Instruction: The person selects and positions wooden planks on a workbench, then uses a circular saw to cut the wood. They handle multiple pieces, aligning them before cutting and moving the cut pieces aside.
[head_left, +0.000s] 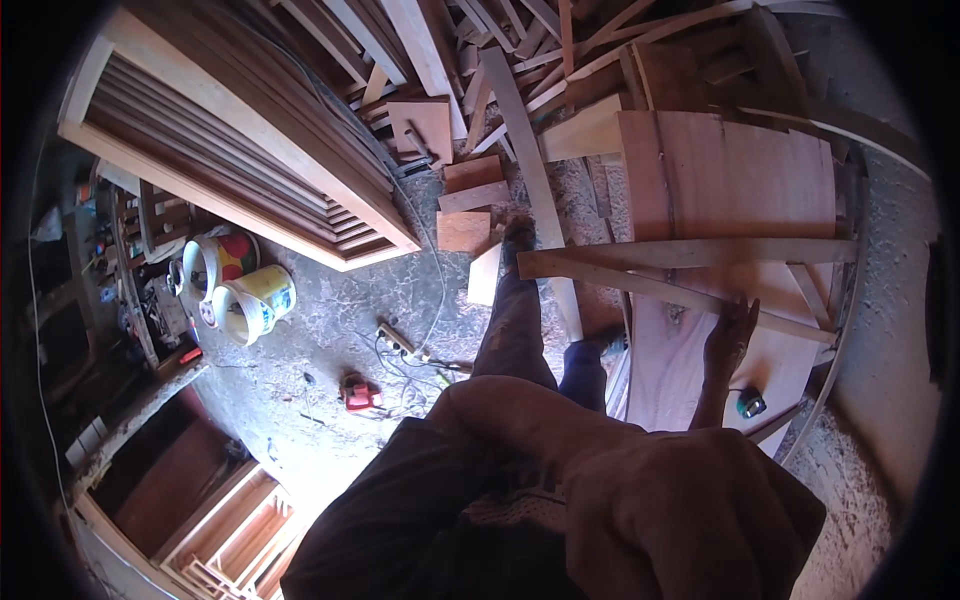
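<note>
My right hand reaches over a workbench-like wooden panel. Its fingers are stretched out and apart, lying across a narrow wooden strip. That strip meets a second strip at the left and spreads away from it toward the right; a short crosspiece lies between them. Close to the camera, my left hand is raised with bent fingers, and whatever they hold is hidden. A small green and black tape measure rests on the panel below my right hand.
Wood offcuts and a long board lie ahead. A louvred wooden frame stands at the left, near paint buckets. A red power tool, a power strip and cables are on the floor.
</note>
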